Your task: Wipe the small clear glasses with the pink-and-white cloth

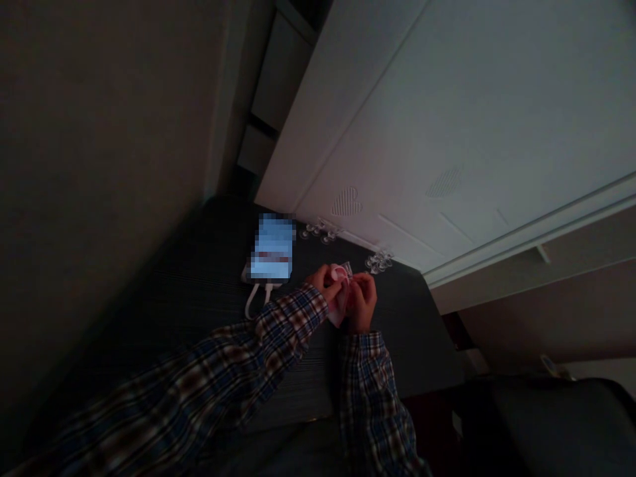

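Observation:
Both hands meet over the dark table (298, 391) around a small pink ribbon-like piece (338, 310). My left hand (322, 281) is closed on its left side, with the thumb and fingers pinching near the top. On the other side, my right hand (364, 301) pinches the same piece with bent fingertips. A small clear plastic bit (346, 267) shows at the top between the fingers. Dim light and the fingers hide the exact shape of what I hold.
Small clear plastic pieces stand in one cluster (379, 261) beyond my right hand and another group (318, 230) farther left. A lit, blurred phone (272, 248) with a white cable (250, 305) lies left. A white panel (422, 132) with heart-shaped grooves borders the table's far edge.

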### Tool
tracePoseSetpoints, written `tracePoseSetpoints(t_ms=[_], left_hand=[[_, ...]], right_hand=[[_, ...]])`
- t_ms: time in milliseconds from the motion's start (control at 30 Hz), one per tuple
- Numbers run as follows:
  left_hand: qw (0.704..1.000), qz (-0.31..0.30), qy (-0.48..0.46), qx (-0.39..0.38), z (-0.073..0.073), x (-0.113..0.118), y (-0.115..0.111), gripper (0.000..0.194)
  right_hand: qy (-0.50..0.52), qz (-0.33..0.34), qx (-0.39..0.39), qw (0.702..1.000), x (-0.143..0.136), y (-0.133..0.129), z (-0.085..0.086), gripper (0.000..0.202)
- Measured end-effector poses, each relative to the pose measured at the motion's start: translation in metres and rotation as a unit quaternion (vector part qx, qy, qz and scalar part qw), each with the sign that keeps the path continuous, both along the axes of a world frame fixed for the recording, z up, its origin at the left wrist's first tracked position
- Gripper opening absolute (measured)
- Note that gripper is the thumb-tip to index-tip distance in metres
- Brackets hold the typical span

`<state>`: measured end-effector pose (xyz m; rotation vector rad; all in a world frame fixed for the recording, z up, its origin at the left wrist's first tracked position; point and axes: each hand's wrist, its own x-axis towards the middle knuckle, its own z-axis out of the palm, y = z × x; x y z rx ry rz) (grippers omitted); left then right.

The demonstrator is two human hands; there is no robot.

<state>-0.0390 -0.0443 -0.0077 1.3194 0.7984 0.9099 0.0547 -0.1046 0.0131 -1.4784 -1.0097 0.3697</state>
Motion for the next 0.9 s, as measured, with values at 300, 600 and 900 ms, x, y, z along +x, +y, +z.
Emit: tracePoseSetpoints(t_ms=[300, 600, 900], left_hand=[[0.997, -0.017, -0.056, -0.056, -0.009, 0.008, 0.004, 0.030], [0.998, -0.018, -0.028, 0.058, -0.006, 0.003, 0.002, 0.037], [0.999, -0.025, 0.003, 0.044, -0.002, 0.001, 0.001, 0.024]], right_hand=[[0.037, 0.006, -0.001, 0.999, 0.004, 0.001, -0.007, 0.023], [0.045, -0.020, -0.009, 0.999, 0.013, 0.001, -0.015, 0.031], [0.035, 0.008, -0.047, 0.998, 0.015, -0.002, -0.014, 0.025]])
